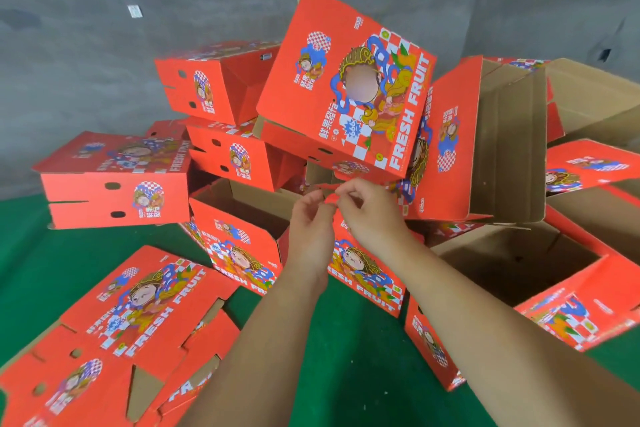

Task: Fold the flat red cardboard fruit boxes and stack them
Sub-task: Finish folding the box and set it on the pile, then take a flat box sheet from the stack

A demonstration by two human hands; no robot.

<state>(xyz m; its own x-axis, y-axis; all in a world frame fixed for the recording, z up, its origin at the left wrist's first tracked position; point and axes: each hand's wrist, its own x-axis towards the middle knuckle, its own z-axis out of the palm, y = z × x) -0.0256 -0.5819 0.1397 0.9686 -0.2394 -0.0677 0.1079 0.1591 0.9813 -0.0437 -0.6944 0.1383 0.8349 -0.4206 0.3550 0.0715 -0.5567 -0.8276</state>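
Tilted red box (343,87) reads "FRESH FRUIT", cartoon figure, checker print; sits atop folded pile, centre. Left hand (311,218) and right hand (370,204) both pinch its small red flap (330,198) below

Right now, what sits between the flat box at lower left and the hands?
Head view: bare green mat and the left forearm separate the flat box from the hands; no other box intervenes.

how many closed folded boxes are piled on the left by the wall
3. One closed box sits lowest, far left on the green surface; a second lies right of it; a third rests on top, nearest the wall. Others may be hidden behind them.
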